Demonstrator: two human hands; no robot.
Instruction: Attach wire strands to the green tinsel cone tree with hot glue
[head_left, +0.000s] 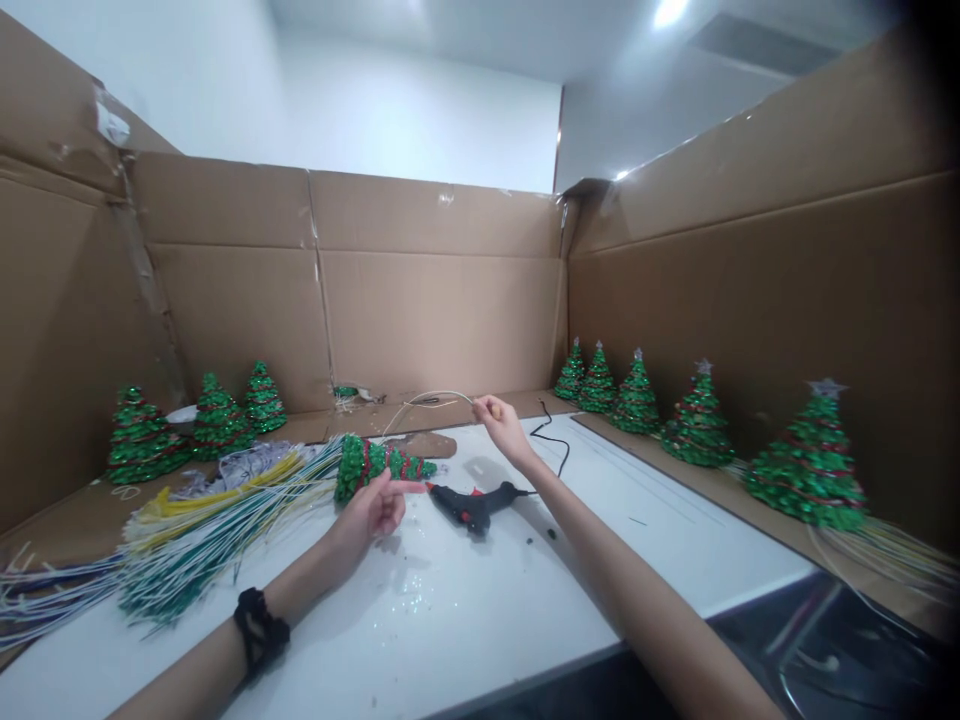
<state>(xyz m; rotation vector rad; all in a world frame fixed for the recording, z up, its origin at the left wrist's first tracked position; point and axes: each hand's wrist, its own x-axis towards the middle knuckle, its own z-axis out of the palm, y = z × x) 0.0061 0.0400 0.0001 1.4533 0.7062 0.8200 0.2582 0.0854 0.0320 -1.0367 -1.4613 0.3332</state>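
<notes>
My left hand [381,505] rests on the white table [465,600] with the index finger stretched out, touching a green tinsel tree [379,463] that lies on its side. My right hand [501,425] is raised a little further back, pinched on the end of a thin white wire [427,400] that arcs left toward the tree. A black and red glue gun [474,505] lies on the table between my hands, its black cord [555,440] trailing to the back right.
Cardboard walls [435,300] enclose the table on three sides. Finished green trees [697,415] stand in a row along the right ledge, and three trees [217,415] at the left. Bundles of white, yellow and green wires [210,520] lie at the left. Glitter flecks dot the tabletop.
</notes>
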